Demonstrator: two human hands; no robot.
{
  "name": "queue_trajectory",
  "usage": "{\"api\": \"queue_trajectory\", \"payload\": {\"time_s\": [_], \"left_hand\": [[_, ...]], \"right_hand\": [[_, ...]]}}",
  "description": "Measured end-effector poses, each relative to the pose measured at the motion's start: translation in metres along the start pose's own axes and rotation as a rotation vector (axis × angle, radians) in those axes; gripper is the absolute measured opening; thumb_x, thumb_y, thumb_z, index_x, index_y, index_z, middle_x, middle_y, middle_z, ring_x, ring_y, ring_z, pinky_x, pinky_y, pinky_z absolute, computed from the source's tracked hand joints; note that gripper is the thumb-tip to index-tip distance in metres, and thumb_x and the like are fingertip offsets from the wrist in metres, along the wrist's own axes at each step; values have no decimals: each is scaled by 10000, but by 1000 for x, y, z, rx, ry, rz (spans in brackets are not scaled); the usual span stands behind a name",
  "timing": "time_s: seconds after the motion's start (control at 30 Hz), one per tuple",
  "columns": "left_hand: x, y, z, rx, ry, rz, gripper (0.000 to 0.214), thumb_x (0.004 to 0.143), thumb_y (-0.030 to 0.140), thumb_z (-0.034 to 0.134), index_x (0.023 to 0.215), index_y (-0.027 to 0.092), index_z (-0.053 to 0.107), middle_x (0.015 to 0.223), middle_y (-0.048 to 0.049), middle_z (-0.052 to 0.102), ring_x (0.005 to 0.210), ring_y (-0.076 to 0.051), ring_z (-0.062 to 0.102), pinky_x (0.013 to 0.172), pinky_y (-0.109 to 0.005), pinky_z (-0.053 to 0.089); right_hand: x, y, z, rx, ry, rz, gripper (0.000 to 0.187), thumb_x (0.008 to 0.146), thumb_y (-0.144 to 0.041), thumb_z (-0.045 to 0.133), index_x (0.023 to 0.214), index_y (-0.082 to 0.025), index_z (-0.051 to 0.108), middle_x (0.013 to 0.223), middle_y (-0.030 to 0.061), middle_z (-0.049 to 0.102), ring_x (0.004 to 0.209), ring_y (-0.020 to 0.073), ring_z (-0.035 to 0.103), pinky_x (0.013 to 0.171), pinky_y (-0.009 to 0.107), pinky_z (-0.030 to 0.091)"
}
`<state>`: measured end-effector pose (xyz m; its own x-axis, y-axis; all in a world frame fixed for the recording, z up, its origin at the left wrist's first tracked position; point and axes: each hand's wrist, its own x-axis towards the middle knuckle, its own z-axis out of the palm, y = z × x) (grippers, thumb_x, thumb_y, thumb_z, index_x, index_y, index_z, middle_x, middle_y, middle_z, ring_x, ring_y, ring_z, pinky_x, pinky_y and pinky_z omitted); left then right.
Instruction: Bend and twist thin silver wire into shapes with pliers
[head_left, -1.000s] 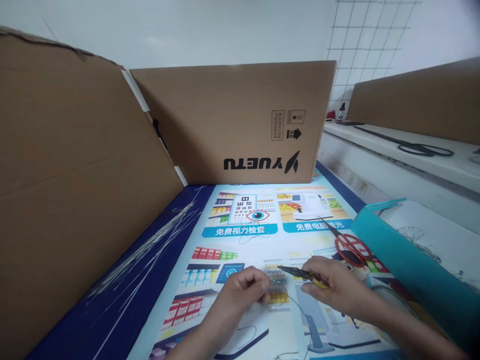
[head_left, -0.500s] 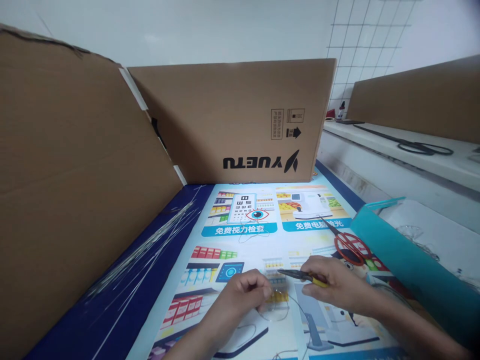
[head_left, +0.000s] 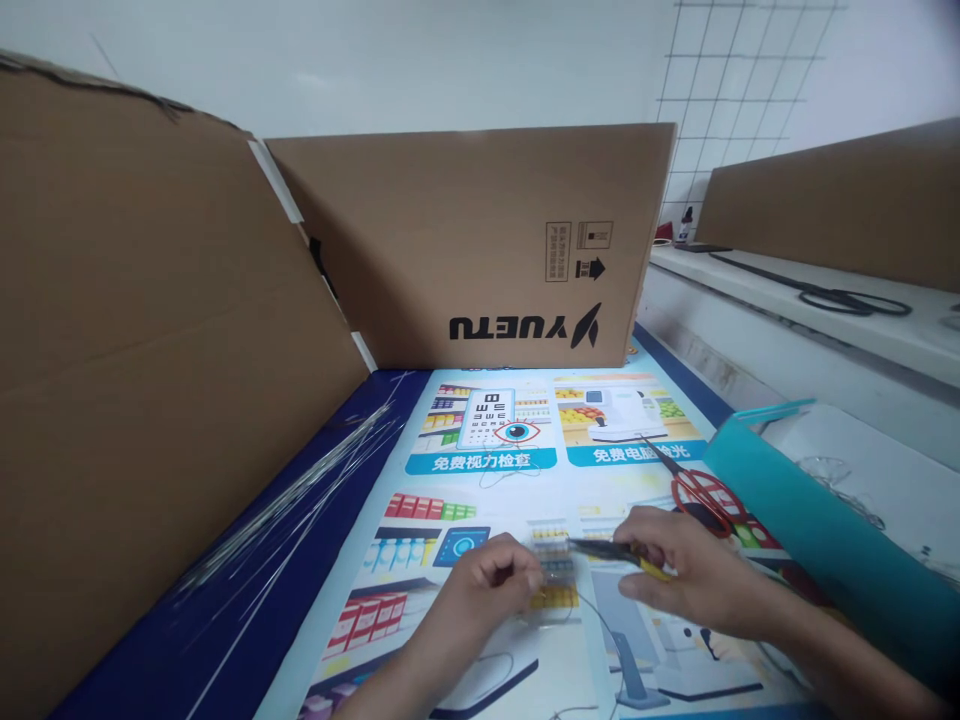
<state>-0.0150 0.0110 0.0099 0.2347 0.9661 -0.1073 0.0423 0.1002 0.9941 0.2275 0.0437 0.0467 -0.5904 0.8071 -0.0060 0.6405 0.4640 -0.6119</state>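
My left hand (head_left: pixel 487 585) is closed in a pinch above the printed sheet, with fine wire at its fingertips. The thin wire (head_left: pixel 596 606) runs off to the right, curving down over the sheet; its exact path near the fingers is hard to see. In my right hand (head_left: pixel 686 565) is a pair of needle-nose pliers (head_left: pixel 606 550) with dark jaws and yellow handles. The jaws point left toward my left hand, a small gap apart from it. Just beyond my right hand lie red-handled scissors (head_left: pixel 701 497), blades pointing away.
A bundle of straight, thin wires (head_left: pixel 300 480) lies on the blue cloth at left. Cardboard panels (head_left: pixel 420 240) stand at the back and left. At right is a teal box (head_left: pixel 810 510) with coiled wire inside. Black scissors (head_left: pixel 847 298) rest on the white ledge.
My right hand and the pliers have shifted slightly right, away from my left hand. The wire loop seen below my left fingers is now faint. My left hand has barely moved.
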Motion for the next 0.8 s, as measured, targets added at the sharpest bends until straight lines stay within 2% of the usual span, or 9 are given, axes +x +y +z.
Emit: {"api": "queue_trajectory", "payload": {"time_s": [0.13,0.23,0.4,0.63,0.8], "left_hand": [[0,-1,0,148,58,105,130,770,225,556,663,186,617,672,8,473,647,-131,445,606,-250,330],[-1,-1,0,169,47,136,134,789,223,539,690,192,623,690,5,483,674,-136,454,630,-255,340],[-1,1,-1,59,-32,67,147,786,219,548,658,175,607,659,16,472,647,-124,445,629,-256,329],[-4,6,-3,-87,-186,34,160,768,221,579,626,152,607,694,4,490,673,-124,459,651,-259,324],[-5,5,-4,-137,-232,1,114,770,210,590,668,163,612,703,14,473,650,-102,428,612,-238,303]], "right_hand": [[-5,-11,12,-190,52,42,218,729,-317,605,933,-242,594,876,27,569,813,194,520,714,299,391],[-7,-14,21,-250,67,56,221,753,-333,572,957,-246,581,908,41,563,860,216,513,748,326,389],[-6,-14,26,-269,69,1,214,770,-312,548,976,-252,561,931,42,553,870,213,504,732,330,388],[-7,-11,23,-369,79,-163,145,794,-301,528,919,-229,547,879,41,532,823,203,478,684,320,356],[-6,-9,23,-435,63,-228,124,804,-321,518,870,-215,524,863,43,521,801,202,462,639,310,325]]}}
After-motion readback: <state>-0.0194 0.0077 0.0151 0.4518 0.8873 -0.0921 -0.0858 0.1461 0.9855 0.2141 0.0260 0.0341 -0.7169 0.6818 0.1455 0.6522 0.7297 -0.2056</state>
